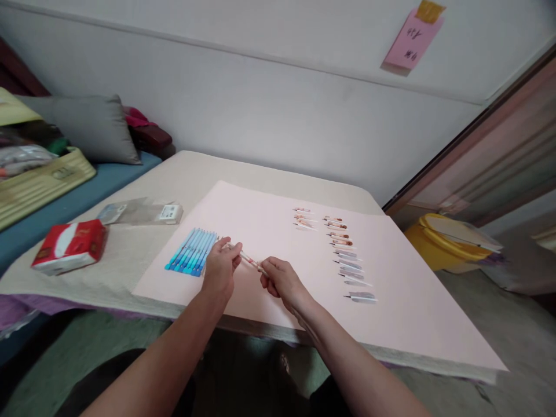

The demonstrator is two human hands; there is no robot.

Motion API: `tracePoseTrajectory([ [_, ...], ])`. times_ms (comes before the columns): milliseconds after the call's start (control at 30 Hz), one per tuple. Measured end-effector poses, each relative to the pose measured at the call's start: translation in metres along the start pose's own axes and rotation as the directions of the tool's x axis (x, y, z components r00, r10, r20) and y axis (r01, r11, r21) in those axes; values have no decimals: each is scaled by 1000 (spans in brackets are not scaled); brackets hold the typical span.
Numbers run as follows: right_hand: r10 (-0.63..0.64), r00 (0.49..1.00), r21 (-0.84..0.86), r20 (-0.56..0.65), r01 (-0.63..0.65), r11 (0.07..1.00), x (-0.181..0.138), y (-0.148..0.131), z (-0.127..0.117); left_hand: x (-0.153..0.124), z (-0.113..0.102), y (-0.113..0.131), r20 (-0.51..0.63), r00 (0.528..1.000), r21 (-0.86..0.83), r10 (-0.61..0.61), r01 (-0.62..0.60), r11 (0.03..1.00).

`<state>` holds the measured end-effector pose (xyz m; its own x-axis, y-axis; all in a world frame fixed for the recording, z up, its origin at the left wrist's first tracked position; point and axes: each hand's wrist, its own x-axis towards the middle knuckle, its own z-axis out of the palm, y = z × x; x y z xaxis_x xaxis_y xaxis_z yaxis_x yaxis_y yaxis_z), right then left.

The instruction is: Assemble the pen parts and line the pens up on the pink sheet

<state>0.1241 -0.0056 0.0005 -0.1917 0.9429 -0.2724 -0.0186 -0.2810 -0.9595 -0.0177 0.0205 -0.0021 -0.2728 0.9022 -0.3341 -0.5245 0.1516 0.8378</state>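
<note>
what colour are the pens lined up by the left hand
The row of pens is blue, shading from light to deeper blue; head view.

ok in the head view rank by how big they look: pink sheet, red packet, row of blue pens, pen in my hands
1. pink sheet
2. red packet
3. row of blue pens, close behind the packet
4. held pen, smallest

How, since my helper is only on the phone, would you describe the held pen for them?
Find the big pink sheet on the table. Near its front edge, the left hand and right hand pinch one slim pen between them. Unlike the blue pens rowed beside it, it is pale and lifted.
</note>
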Motion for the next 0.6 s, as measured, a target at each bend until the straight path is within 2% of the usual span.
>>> tracePoseTrajectory([
  [67, -3, 1000, 4, 8, 3, 1000, 0, 0, 0, 1, 0, 0, -5, 1000, -40, 3, -3, 999],
  [200, 22, 1000, 51, 19, -23, 998, 0, 1, -1, 1, 1, 1, 90, 996, -168, 24, -9, 986],
  [267, 14, 1000, 53, 2, -15, 998, 0, 0, -1, 0, 1, 1, 73, 997, -134, 8, 2, 991],
  [400, -40, 999, -17, -24, 39, 999, -2, -4, -1, -2, 1, 1, -54, 998, 18, -28, 29, 999],
  [500, -37, 999, -15, -11, 37, 999, -3, -4, -1, -1, 1, 0, -22, 999, -12, -28, 27, 1000],
  [600, -7, 1000, 58, 9, 7, 998, -3, -2, -2, 0, 0, 0, 28, 1000, -58, -11, 13, 998],
])
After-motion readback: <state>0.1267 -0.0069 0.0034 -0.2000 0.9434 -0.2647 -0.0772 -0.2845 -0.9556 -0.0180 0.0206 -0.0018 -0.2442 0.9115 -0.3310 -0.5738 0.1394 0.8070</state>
